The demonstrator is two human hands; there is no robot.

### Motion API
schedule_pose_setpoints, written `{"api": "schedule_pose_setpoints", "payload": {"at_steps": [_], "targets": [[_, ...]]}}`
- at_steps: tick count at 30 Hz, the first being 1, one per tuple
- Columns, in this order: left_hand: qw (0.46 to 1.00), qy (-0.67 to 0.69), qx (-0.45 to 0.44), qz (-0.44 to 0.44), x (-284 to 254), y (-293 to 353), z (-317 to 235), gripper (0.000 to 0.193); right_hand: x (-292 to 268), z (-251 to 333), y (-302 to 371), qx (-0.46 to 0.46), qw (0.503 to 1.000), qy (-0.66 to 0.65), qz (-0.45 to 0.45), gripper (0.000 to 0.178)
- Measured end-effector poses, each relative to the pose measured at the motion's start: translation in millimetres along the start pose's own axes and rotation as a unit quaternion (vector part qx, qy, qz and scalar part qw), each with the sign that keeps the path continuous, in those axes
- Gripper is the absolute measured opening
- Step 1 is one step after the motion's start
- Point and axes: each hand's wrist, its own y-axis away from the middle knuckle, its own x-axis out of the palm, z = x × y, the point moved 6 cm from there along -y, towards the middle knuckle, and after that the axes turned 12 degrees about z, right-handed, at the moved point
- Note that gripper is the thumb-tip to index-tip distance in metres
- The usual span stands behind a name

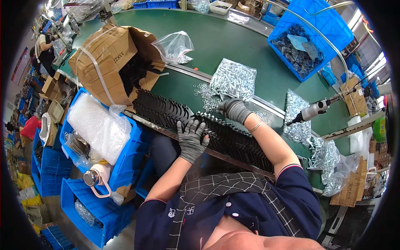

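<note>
grey knitted gloves cover both hands at the centre of the frame. the left hand [191, 139] lies palm down on a long row of black parts [227, 137], its fingers spread apart and resting across the tops; it is not gripping anything that shows. the right hand [234, 110], a little higher and to the right, reaches in over the far side of the row with its fingers bent and close together, at the edge of a scatter of small metal rings [204, 93]; the fingertips are partly hidden, so i cannot tell whether they hold something. a thin bracelet [255, 126] circles the right wrist.

the black parts stand packed side by side along the near edge of the green table [258, 41], running slantwise from left of centre toward the lower right. at the row's upper-left end an open cardboard box [104, 62] lies tipped, with more black pieces inside. just above the rings sits a clear bag of silver fasteners [235, 79], and right of centre a second filled bag [293, 125] lies beside a grey power screwdriver [310, 111]. a blue bin [333, 31] leans at the upper right.
</note>
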Motion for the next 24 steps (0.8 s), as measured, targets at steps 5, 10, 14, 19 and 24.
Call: {"api": "schedule_pose_setpoints", "payload": {"at_steps": [5, 10, 14, 19, 24], "targets": [[1.000, -0.002, 0.006, 0.008, -3.7, -3.6, -1.2, 0.050, 3.8, 13.4, -5.6, -0.054, 0.986, 0.154, 0.029, 0.018], [1.000, -0.004, -0.008, 0.010, -6.5, -1.1, 7.0, 0.046, -60.2, 81.0, 16.7, -0.056, 0.972, 0.204, 0.105, 0.028], [1.000, 0.001, -0.010, 0.001, -5.8, -4.0, 3.1, 0.045, -31.3, 49.0, 4.9, -0.053, 0.974, 0.196, 0.100, 0.022], [1.000, -0.009, -0.020, 0.009, -2.8, -3.4, 5.6, 0.045, -42.1, 34.8, -33.5, -0.001, 0.997, -0.072, -0.016, 0.022], [0.998, -0.025, -0.033, 0.037, 4.1, 0.6, 10.8, 0.048, -44.8, 105.3, -56.9, -0.042, 0.999, 0.024, 0.000, 0.025]]}}
